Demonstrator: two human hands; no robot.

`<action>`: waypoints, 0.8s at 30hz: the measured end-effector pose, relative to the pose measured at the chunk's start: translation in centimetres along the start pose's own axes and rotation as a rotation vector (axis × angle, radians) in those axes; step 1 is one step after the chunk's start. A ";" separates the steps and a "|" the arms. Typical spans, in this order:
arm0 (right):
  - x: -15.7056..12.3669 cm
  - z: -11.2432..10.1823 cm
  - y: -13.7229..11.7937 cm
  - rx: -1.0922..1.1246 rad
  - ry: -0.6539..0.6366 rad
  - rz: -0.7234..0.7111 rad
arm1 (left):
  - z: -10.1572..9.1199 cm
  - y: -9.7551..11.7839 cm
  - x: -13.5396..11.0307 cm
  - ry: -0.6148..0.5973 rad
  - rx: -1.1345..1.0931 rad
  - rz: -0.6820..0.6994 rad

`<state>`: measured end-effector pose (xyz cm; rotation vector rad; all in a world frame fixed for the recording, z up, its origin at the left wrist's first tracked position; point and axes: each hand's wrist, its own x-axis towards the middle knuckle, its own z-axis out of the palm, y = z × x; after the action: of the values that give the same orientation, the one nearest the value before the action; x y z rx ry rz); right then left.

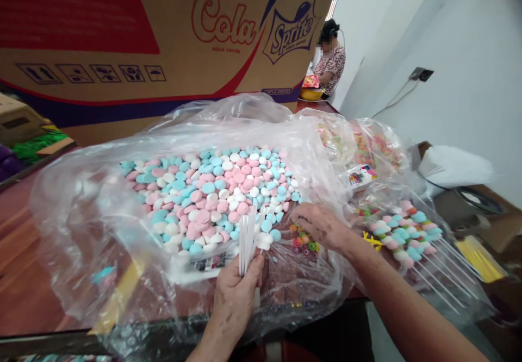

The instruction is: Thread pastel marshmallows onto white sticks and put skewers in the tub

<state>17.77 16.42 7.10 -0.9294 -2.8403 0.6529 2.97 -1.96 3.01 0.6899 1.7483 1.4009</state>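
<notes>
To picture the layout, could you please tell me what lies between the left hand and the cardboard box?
The head view shows white sticks in the left hand, then pastel candies, then clear plastic before the cardboard box.

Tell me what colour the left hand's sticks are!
The sticks are white, shown in the head view.

I count 1 left hand (237,290), 1 right hand (323,225), 1 Cola/Sprite carton (175,74) with 5 handling icons (105,73), 1 co-worker (336,63), 1 yellow bowl (312,95), over 100 pink, blue and white candies (208,187), several white sticks (246,242) too bunched to count, at least ten candy rings (304,239), several overlapping candy skewers (402,235)
</notes>
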 end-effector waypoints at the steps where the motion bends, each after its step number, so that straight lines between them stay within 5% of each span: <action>1: 0.0 0.2 0.1 -0.003 -0.022 -0.010 | 0.0 -0.1 0.0 0.001 0.000 -0.001; 16: -1.0 2.2 -0.9 -0.285 -0.008 0.023 | -0.1 -0.2 0.2 -0.052 0.051 0.036; 20: -1.0 1.9 -1.2 0.018 0.124 0.064 | -0.1 -0.3 0.1 -0.059 0.068 0.039; 24: -0.7 2.0 -1.6 0.763 0.391 0.185 | -0.1 -0.8 0.0 -0.122 0.106 0.074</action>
<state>17.06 14.12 5.99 -1.0134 -1.9219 1.2759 2.89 -2.21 2.29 0.8879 1.7252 1.2938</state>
